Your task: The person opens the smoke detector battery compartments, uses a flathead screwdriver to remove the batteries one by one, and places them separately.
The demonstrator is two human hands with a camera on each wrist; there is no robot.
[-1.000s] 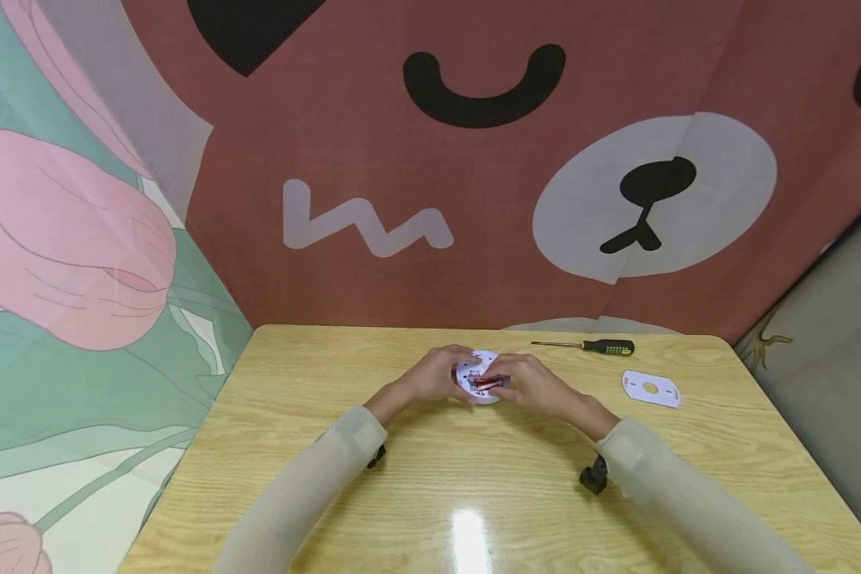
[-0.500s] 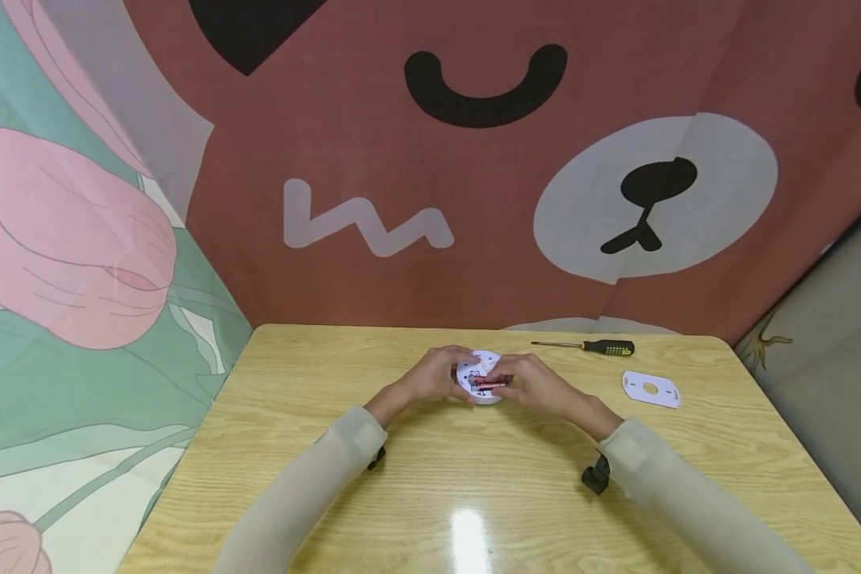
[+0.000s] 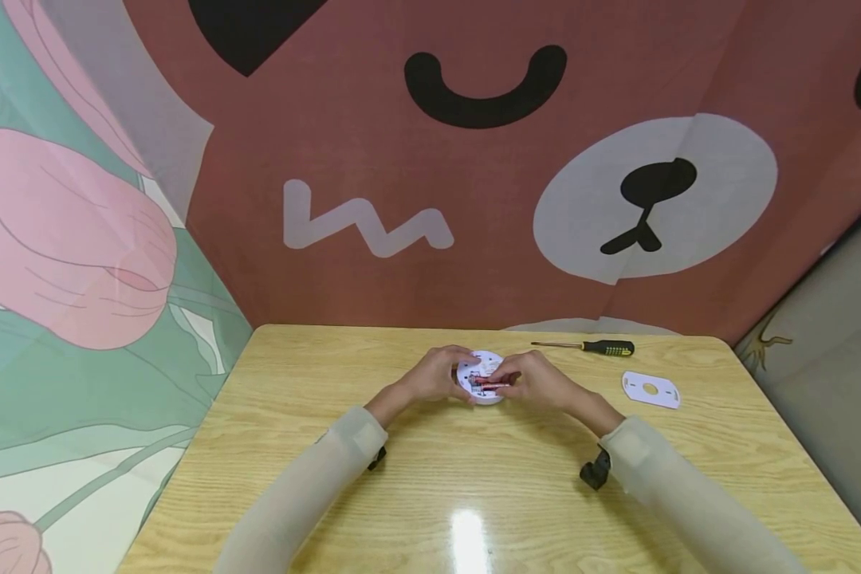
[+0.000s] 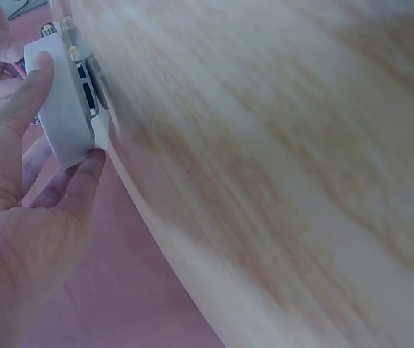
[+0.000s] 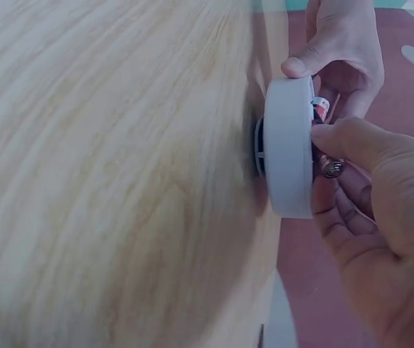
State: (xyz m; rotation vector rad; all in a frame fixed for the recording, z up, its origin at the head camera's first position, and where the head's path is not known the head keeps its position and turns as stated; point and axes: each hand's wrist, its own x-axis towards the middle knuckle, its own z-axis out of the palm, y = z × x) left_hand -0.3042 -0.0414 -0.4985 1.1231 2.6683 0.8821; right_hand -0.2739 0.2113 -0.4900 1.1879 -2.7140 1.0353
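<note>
My left hand (image 3: 441, 375) grips the rim of a round white smoke detector (image 3: 484, 363), thumb on the near edge in the left wrist view. The detector rests on the table with its flat back up and its dark vented side (image 5: 259, 147) down. My right hand (image 3: 536, 383) pinches a red battery (image 3: 493, 387) at the battery slot in the back. In the right wrist view, a metal spring (image 5: 332, 168) shows beside the thumb, and a red-and-white end (image 5: 321, 109) shows further up. My fingers hide much of the slot, so how far the battery sits in it is unclear.
A screwdriver (image 3: 607, 347) with a black and yellow handle lies near the table's back edge. To the right is a flat white mounting plate (image 3: 650, 389) with a round hole. A printed cloth (image 3: 373, 287) hangs behind the wooden table (image 3: 430, 478).
My right fingers have shifted slightly over the detector's back, and the battery between them has changed its tilt a little. My left hand and the detector have stayed nearly still.
</note>
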